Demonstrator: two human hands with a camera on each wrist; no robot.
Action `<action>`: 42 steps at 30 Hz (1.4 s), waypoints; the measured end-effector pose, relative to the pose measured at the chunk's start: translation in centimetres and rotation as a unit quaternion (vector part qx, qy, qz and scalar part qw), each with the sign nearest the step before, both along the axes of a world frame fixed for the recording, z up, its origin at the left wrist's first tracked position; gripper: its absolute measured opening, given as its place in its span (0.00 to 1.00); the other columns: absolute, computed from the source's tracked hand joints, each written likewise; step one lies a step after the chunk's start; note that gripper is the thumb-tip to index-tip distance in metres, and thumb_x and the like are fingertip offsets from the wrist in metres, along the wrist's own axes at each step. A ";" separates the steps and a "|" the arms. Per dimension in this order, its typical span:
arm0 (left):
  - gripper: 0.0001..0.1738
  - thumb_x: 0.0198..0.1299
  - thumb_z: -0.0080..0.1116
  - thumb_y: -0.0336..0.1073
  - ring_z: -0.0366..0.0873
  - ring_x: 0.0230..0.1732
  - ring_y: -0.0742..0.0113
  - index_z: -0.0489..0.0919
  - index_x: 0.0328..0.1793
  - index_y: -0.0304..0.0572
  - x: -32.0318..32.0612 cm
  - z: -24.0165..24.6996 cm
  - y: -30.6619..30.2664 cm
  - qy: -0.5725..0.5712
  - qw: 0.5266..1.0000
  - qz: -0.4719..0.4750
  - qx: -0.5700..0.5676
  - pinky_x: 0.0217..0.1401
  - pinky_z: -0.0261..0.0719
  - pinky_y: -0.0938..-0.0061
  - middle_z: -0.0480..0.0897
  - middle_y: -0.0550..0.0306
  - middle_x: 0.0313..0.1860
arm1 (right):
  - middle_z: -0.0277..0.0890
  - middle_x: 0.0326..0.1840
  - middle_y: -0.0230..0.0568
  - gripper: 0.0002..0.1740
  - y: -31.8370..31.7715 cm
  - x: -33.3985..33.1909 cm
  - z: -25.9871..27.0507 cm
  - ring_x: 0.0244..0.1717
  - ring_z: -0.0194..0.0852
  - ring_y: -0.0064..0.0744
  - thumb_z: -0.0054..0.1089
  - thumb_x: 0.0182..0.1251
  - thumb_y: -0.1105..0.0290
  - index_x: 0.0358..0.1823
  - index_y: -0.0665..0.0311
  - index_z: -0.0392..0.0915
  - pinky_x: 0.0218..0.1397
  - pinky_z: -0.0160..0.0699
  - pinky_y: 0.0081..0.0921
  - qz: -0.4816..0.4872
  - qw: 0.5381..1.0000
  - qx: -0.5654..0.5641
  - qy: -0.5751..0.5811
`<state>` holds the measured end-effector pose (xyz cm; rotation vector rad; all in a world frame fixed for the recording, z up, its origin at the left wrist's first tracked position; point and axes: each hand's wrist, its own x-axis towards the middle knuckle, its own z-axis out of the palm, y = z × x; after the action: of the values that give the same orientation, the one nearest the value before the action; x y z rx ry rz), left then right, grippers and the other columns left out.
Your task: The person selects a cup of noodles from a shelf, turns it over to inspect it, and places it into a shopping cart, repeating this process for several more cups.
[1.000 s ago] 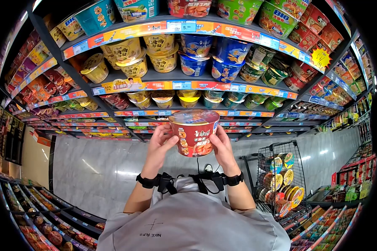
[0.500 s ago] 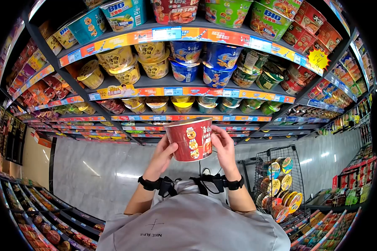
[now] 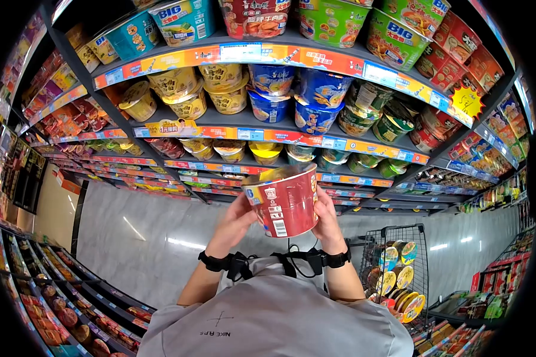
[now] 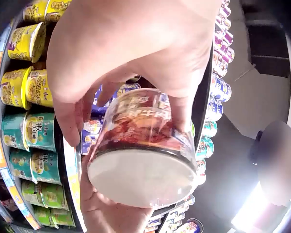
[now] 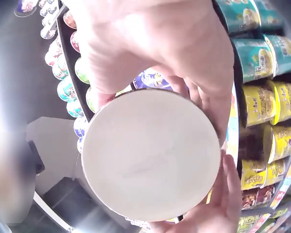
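A red instant-noodle bowl [image 3: 284,201] is held up in front of the shelves, tilted so its barcode side faces me. My left hand [image 3: 238,215] grips its left side and my right hand [image 3: 326,217] grips its right side. In the left wrist view the bowl [image 4: 140,155] shows its white base with fingers [image 4: 68,121] curled round the wall. From the right wrist the white base [image 5: 150,153] fills the middle, with fingers [image 5: 208,107] wrapped round its rim.
Shelves [image 3: 268,134] of yellow, blue, green and red noodle bowls stand right ahead. A black wire cart [image 3: 396,268] holding several bowls is at my right. Grey floor [image 3: 131,238] opens to the left, and low shelves [image 3: 53,309] run along the lower left.
Both hands have turned and tipped the bowl, bringing the barcode side round toward me and lowering it slightly. The head view has shifted up a little.
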<state>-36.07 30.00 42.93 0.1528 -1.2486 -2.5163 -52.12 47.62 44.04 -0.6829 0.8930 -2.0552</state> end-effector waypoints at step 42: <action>0.38 0.64 0.63 0.37 0.68 0.69 0.65 0.59 0.77 0.42 -0.2 0.0 -0.8 -0.015 0.996 0.042 -0.078 0.67 0.70 0.64 0.69 0.55 0.70 | 0.77 0.59 0.37 0.23 0.5 0.6 -1.9 0.60 0.74 0.31 0.51 0.71 0.59 0.62 0.64 0.69 0.65 0.71 0.32 -0.061 0.986 0.058 -0.146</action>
<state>-36.23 29.21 42.90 0.2011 -1.4144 -2.3435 -51.50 48.16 42.10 -0.2610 0.8914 -2.1218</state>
